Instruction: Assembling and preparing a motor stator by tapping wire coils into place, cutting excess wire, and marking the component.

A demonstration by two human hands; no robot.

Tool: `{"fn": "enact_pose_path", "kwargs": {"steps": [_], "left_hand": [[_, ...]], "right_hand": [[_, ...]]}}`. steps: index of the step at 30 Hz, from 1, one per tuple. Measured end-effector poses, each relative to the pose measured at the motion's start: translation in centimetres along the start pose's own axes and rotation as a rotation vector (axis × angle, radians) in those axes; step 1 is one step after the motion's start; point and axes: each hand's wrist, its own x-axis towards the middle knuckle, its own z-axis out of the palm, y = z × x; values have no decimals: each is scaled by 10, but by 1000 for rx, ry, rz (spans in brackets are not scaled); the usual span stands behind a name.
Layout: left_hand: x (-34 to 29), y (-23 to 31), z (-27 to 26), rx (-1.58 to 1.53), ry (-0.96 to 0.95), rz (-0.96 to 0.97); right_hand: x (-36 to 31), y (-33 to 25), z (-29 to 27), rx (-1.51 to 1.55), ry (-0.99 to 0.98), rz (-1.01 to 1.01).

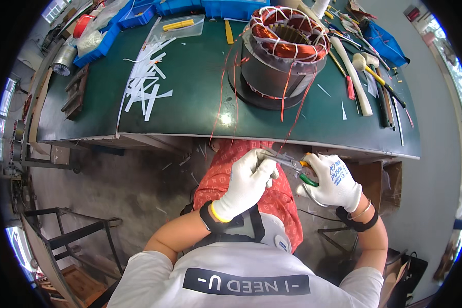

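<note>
Left hand: a white knit glove with a yellow cuff (243,180), fingers curled and thumb folded inward, held at the tip end of the tool; whether the fingertips pinch its metal or a wire, I cannot tell.
Right hand: a white glove with blue print on its back (337,179), closed around the handles of a metal hand tool with green and orange grips (307,179).
Tool: in the air between the two hands, its metal end toward the left one, over the lap.
Arms: both elbows bent and spread outward; the left forearm slants up and rightward, the right one rises steeply, with a black band (363,221) at the wrist.
Lap: red patterned trousers (234,158) below the hands, just before the bench edge.
Wires: thin orange-red wires (293,126) hang from the stator, some reaching past the edge near the left hand.
Stator: a grey metal cylinder with white-laced copper windings (277,72), upright on the dark green bench top (187,115).
Bench, left: loose white strips (150,105).
Bench, right: an off-white club-shaped stick (355,82), a red-handled tool (350,88).
Far edge: blue plastic bins (236,8).
</note>
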Motion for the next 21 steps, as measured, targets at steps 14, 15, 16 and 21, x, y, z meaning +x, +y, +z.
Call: {"fn": "enact_pose_path", "kwargs": {"steps": [14,15,16,21], "left_hand": [[-1,-11,-32,46,-196,-82],[1,-12,-37,38,-164,-55],[3,-3,-39,51,-170,-100],[21,17,-15,103,-247,-142]], "right_hand": [[-6,31,-29,-53,32,155],[-6,49,-40,-234,122,178],[-6,70,-46,-355,221,207],[17,127,-56,-688,372,483]]}}
